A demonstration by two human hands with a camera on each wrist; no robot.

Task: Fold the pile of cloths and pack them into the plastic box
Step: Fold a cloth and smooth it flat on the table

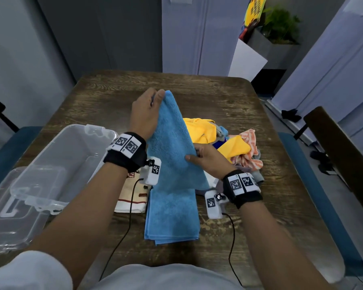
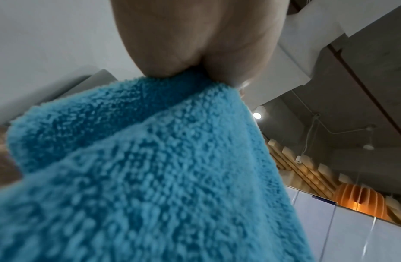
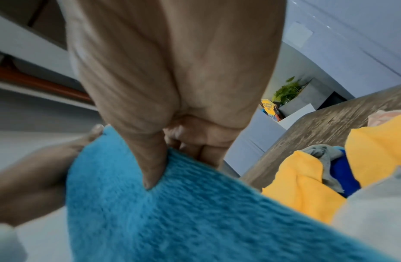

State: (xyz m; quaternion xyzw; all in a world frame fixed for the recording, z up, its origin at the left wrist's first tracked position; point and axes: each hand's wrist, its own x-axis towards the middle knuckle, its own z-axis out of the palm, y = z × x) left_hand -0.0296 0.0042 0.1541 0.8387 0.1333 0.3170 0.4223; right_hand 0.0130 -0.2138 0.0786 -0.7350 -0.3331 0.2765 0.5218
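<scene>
Your left hand (image 1: 145,116) pinches the blue cloth (image 1: 172,149) high, your right hand (image 1: 208,162) its edge. Fold with edges level.

Right hand (image 3: 172,79) pinches the blue towel (image 3: 172,221) — thumb pressed in — yellow cloth (image 3: 302,186) just beside.

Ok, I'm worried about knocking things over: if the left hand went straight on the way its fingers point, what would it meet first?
Probably nothing: the left hand, pinching the blue towel, points over bare table; the cloth pile lies off to its right. Its height is unclear.
</scene>
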